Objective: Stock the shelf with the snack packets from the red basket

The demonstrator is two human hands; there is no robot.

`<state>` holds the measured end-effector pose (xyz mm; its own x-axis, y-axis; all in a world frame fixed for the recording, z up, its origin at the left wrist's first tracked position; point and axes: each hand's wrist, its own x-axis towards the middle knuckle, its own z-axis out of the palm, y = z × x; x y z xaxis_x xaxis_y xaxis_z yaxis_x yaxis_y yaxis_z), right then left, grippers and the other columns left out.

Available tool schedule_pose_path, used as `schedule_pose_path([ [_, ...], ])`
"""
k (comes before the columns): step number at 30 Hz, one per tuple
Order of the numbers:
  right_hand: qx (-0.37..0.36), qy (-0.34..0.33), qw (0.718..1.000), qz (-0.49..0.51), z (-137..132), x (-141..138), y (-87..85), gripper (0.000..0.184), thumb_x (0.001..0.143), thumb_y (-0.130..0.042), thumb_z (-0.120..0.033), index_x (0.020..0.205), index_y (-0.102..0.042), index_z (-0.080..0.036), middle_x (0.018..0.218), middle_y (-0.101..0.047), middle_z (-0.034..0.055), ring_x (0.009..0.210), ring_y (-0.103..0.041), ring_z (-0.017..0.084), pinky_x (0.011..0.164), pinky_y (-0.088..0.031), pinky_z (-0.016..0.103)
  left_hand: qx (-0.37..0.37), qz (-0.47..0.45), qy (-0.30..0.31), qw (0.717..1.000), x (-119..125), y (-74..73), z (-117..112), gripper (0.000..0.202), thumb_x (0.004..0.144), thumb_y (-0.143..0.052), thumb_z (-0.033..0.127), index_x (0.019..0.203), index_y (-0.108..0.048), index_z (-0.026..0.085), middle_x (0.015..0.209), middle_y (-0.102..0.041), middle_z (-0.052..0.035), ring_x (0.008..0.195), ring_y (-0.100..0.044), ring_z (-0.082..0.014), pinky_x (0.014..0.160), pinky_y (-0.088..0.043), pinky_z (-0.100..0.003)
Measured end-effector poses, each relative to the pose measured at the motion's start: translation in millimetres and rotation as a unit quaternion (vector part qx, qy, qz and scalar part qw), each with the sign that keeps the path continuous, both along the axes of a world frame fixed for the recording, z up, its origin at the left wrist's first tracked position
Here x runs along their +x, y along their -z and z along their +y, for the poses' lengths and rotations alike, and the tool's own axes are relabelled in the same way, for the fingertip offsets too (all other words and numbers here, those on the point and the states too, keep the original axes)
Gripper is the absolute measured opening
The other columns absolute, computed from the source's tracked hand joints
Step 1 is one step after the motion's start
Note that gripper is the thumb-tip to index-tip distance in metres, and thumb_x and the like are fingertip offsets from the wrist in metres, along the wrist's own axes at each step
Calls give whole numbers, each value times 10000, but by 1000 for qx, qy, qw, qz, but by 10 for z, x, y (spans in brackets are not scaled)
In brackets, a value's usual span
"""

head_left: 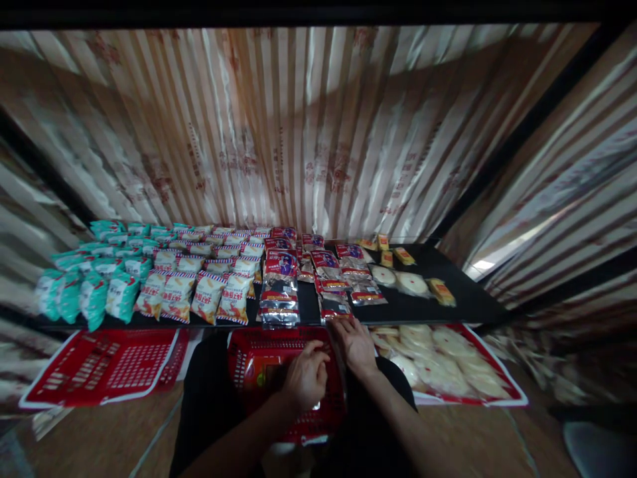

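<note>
My right hand (355, 344) lies at the front edge of the black shelf, its fingers stretched forward against a red and silver snack packet (334, 306). My left hand (307, 377) hovers over the red basket (239, 362) between my legs, with its fingers curled in; what they hold, if anything, is hidden. An orange-red packet (261, 370) shows inside this basket. More red and silver packets (279, 275) stand in rows just beyond my hands.
Teal and white bags (122, 292) and white and orange chip bags (176, 292) line the shelf's left. On the right lie round pale packs (413, 284) and small yellow packs (440, 292). Below, one red basket (119, 358) sits left; another (517, 397) holds round packs. Striped sheeting (298, 133) hangs behind.
</note>
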<state>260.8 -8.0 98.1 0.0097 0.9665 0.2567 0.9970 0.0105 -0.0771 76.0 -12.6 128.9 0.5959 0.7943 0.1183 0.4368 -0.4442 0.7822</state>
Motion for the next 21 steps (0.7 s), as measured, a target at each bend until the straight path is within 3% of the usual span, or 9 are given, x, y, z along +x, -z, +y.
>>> schedule_pose_path([
  [3,18,-8,999,34,35,62,-11,320,863,-426,-185,1080,-645,-271,991,-669,72,962,-513,260,825,-415,385,-19,10,-9,1000,-42,-51,-7,301,790,-427,78,970,-654,160,1249,-554,-125,1106,-581,-233,985,-460,-376],
  [6,88,16,993,71,68,121,76,270,880,-421,-259,1031,-641,-216,1063,-625,99,1000,-497,257,881,-414,396,-33,0,-23,999,-60,-47,7,294,789,-434,75,955,-657,173,1227,-566,-104,1101,-578,-215,995,-441,-367],
  [11,199,131,959,154,96,239,283,387,881,-398,-412,1103,-560,-139,1123,-549,159,1068,-469,286,927,-399,471,-136,-27,-85,987,-33,52,46,269,776,-459,70,945,-644,169,1046,-642,-74,1005,-600,-181,938,-455,-333],
  [14,211,149,941,221,130,287,321,443,869,-398,-478,1124,-538,-144,1062,-537,150,1024,-488,279,897,-426,469,-189,-7,-92,978,15,119,34,263,791,-466,104,990,-633,142,1036,-648,-99,941,-612,-187,906,-462,-337],
  [21,200,129,936,261,229,248,399,404,833,-466,-500,988,-614,-158,1096,-468,152,1030,-481,288,912,-428,479,-222,-13,-87,971,116,214,-63,244,746,-504,93,924,-656,163,1010,-660,-81,930,-613,-199,895,-456,-323],
])
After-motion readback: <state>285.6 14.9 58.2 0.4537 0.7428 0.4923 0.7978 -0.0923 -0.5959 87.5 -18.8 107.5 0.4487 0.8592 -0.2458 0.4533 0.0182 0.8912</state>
